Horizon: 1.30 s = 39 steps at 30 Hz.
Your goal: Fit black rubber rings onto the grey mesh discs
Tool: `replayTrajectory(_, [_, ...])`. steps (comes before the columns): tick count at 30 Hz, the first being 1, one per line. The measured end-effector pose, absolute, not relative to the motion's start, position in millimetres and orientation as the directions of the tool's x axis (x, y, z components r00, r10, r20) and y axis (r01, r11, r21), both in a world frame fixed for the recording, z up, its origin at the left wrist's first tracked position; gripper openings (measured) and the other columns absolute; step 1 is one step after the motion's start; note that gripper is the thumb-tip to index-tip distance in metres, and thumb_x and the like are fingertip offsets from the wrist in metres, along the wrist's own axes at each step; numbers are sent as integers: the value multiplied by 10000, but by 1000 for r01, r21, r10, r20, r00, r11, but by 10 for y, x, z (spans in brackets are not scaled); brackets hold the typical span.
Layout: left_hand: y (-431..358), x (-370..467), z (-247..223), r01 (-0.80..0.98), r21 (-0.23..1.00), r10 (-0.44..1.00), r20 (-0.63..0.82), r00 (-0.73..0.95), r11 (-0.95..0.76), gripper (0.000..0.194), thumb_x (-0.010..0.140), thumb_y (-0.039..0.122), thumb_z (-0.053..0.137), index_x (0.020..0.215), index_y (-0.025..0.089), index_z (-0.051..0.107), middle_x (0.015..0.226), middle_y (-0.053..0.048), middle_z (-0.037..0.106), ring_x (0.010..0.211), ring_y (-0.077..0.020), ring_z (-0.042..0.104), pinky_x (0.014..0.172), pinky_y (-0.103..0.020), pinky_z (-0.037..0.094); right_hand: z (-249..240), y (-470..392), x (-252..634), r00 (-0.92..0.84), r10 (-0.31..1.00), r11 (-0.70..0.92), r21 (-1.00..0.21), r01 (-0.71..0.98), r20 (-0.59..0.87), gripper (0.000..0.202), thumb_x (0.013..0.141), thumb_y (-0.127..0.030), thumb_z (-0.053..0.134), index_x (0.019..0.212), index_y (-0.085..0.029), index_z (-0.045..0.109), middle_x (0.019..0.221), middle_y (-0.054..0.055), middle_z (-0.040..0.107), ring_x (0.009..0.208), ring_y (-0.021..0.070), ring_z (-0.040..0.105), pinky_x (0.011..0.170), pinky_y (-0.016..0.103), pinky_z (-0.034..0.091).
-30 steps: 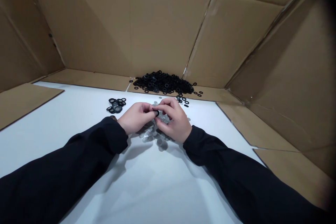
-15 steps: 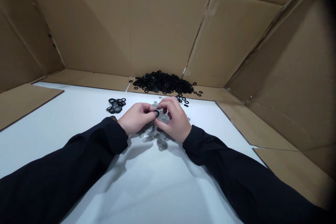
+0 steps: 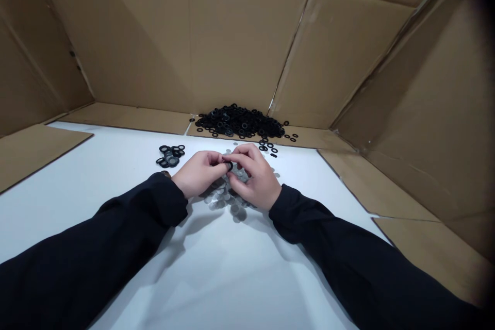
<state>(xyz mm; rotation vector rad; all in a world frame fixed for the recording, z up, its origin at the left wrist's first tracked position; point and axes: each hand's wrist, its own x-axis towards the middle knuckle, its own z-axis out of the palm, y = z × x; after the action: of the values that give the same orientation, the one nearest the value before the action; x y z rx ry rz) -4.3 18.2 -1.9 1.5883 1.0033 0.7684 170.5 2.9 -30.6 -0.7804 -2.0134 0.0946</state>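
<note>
A small black ring (image 3: 230,166) is pinched between the thumb and fingers of my left hand (image 3: 201,172). My right hand (image 3: 258,178) is against it from the right, its index finger reaching over to my left fingertips and its thumb lower, near the ring. Whether the right fingers grip the ring or something small is hidden. Beneath both hands lies a heap of thin, translucent grey discs (image 3: 221,197). Left of my left hand is a small cluster of black rings (image 3: 170,156), some with grey discs inside.
A large pile of black rings (image 3: 242,122) lies at the back against the cardboard wall (image 3: 240,36). Several loose rings (image 3: 269,146) are scattered behind my right hand. Cardboard strips (image 3: 38,149) border the white table top (image 3: 232,268).
The right index finger has moved left and down over the black ring, touching my left fingertips. My left hand has hardly moved and keeps the ring.
</note>
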Motion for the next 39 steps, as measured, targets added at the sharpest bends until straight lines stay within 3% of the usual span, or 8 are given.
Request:
replayTrajectory(7, [168,-31,-3,205,975,899,-16,438,-82,141,753,262,604,697,165,519,558,61,420,483,-64,364,478,-203,272,-293,29,1707,-305,590,750,-368,549,748,268,782,-193,647,1046,-213,603,1065,83,518,950,195,568,799,351,545])
replayTrajectory(14, [166,-47,6,234,969,894,-40,446,-73,90,775,243,575,767,153,578,561,50,465,469,-65,371,468,-205,274,-302,40,1735,-384,530,803,-303,513,756,383,794,-124,585,1161,-232,605,1111,89,509,999,203,573,878,382,534])
replayTrajectory(18, [158,-41,8,235,969,899,-34,436,-77,129,784,265,582,727,155,546,555,53,443,474,-64,367,469,-204,268,-297,34,1725,-376,562,784,-329,527,737,411,784,-158,620,1188,-211,568,1128,97,506,981,196,573,835,353,543])
replayTrajectory(24, [174,-40,-19,213,973,892,-23,451,-83,138,761,273,600,721,153,544,577,54,450,503,-65,383,497,-200,291,-296,36,1707,-322,598,752,-377,540,734,252,797,-207,645,1040,-215,580,1092,89,516,956,194,570,810,352,541])
replayTrajectory(33, [157,-42,9,202,977,889,-32,456,-69,104,749,246,578,792,153,597,586,45,498,482,-71,405,475,-205,288,-295,46,1713,-401,510,831,-315,458,761,418,786,-97,567,1179,-237,581,1111,95,493,1032,213,553,902,405,519])
replayTrajectory(39, [177,-44,-9,186,980,890,-19,456,-74,145,754,279,611,705,158,547,570,50,469,497,-70,407,496,-204,307,-286,28,1702,-330,600,763,-398,509,728,316,786,-204,661,1091,-202,576,1106,97,511,955,193,567,814,359,546])
